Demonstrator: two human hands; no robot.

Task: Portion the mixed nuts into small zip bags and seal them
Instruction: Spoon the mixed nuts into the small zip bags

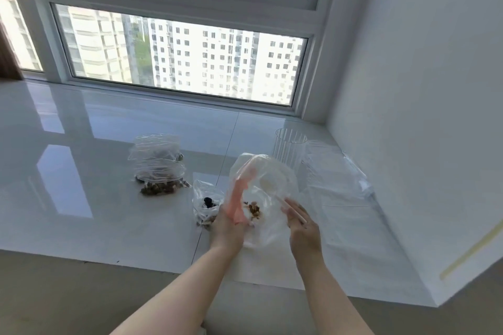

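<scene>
Clear plastic bag point(268, 193), low centre, is being gripped by the left hand point(227, 228); the right hand point(302, 226) is pinching a white spoon point(275, 189) inside.

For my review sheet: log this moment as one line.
left hand holds big bag | right hand holds spoon inside | filled bags aside

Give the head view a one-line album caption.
Left hand holds a clear bag of nuts open; right hand holds a white spoon.

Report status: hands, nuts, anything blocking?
Left hand grips big bag, few nuts left inside. Right hand holds spoon in it. Filled small bags aside. Nothing blocking.
</scene>
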